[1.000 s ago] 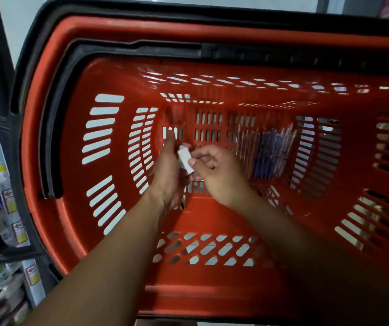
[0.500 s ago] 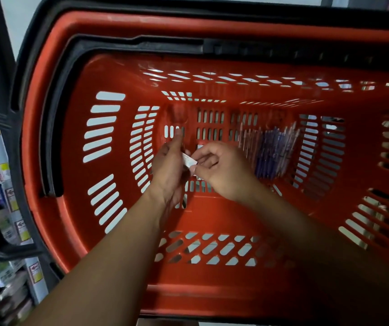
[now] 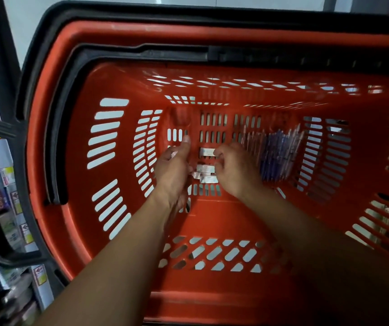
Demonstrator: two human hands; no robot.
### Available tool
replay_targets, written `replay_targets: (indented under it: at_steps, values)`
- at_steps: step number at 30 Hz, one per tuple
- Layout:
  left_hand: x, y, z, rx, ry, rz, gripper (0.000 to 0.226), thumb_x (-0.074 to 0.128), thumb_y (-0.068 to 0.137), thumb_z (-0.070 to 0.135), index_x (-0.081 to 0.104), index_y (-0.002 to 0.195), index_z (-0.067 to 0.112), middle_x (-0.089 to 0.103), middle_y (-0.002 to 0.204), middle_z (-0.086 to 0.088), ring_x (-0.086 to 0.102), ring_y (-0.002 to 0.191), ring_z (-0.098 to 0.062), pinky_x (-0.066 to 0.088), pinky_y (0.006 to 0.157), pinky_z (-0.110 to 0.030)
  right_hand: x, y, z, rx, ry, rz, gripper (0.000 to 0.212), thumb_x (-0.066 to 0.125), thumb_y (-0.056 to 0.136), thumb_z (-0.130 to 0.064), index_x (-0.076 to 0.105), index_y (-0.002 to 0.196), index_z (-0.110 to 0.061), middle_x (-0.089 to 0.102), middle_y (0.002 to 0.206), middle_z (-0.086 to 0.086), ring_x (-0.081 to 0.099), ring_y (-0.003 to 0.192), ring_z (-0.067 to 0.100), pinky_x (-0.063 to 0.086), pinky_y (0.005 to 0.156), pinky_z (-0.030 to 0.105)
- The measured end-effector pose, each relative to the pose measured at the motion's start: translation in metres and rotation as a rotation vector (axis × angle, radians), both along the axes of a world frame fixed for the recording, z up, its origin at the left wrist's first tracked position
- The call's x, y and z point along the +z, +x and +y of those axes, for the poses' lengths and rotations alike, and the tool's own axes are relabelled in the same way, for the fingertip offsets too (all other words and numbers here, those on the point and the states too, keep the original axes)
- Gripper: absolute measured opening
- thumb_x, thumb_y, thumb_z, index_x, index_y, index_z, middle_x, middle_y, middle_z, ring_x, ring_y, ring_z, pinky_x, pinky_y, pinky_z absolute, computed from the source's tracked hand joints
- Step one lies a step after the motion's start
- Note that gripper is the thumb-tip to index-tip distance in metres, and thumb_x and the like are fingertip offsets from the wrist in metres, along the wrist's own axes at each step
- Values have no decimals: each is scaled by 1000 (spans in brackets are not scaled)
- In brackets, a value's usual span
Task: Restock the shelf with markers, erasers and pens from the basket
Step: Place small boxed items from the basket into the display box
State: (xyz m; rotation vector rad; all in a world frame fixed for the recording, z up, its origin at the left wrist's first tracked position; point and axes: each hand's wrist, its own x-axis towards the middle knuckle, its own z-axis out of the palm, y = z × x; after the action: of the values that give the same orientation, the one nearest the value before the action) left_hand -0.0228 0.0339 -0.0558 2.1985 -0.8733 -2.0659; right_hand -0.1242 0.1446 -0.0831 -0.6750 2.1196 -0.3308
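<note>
both hands deep in basket [image 3: 47, 147]: right grip [image 3: 233, 170] pinching eraser [image 3: 207, 152]; left grip [image 3: 173, 170] seemingly cupping erasers [image 3: 204, 174].

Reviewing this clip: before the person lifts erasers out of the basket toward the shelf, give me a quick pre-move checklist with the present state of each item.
1. Erasers within reach: ok. Small white erasers lie on the basket floor between both hands.
2. Right hand on an eraser: ok. It pinches the top eraser.
3. Left hand holds something: cannot tell. Its palm faces away.
4. Pens out of the way: ok. The pens lie right of the right hand.
5. Lift path: ok. Nothing lies over the hands.
6. Shelf slot free: cannot tell. Only an edge of the shelf shows at left.
</note>
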Motion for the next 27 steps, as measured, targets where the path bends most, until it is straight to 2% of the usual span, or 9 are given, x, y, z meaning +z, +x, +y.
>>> replay_targets:
  at_steps: [5,9,13,15,18,22,25,27]
  values:
    - [5,-2,-1,-32,1,-22,43,75,89,60,66,67,24,68,59,0,66,48,-12,51,45,-22,-12,13,-4,124,81,162,40,69,94,-14,60,133,-20,53,132,6,54,123,24,54,97,37]
    - [7,-2,-1,-120,-11,-30,57,65,93,67,61,56,24,59,58,-6,56,48,-15,48,48,-24,-17,11,-12,150,100,213,42,69,94,-13,55,133,-19,50,133,10,56,121,29,58,90,42]
    - [13,1,-5,-148,22,45,48,67,94,64,69,73,21,65,70,-12,53,49,-16,45,46,-25,-19,7,-18,155,114,226,42,67,94,-11,57,134,-19,51,137,11,60,119,30,59,87,43]
    - [18,1,-7,-135,44,69,45,69,93,62,73,82,18,68,74,-11,55,53,-17,46,48,-25,-17,5,-18,128,102,204,39,67,94,-17,60,132,-19,50,141,10,60,120,29,58,89,41]
    - [29,-2,-10,-129,64,74,48,73,89,62,76,91,14,71,76,-11,58,56,-17,47,48,-24,-7,1,-17,-17,64,151,24,67,97,-34,68,114,-18,58,127,7,64,104,26,55,80,36]
    - [55,-6,-13,-165,56,70,39,80,84,62,74,83,23,72,76,-11,61,54,-16,49,49,-23,29,-9,-13,-109,-18,54,12,67,95,-31,66,98,-20,65,96,1,64,83,23,54,69,38]
    - [87,-9,-16,-197,46,117,29,87,78,56,74,75,30,68,74,-10,61,55,-17,46,45,-24,72,-14,-8,-117,-92,48,8,67,96,-29,66,98,-21,62,97,-2,61,82,19,50,70,35]
    - [114,-10,-20,-205,31,138,22,89,78,47,74,76,30,63,73,-9,56,55,-17,44,44,-24,105,-16,-7,-128,-111,45,9,68,95,-30,68,101,-23,62,99,-3,61,85,17,52,72,34]
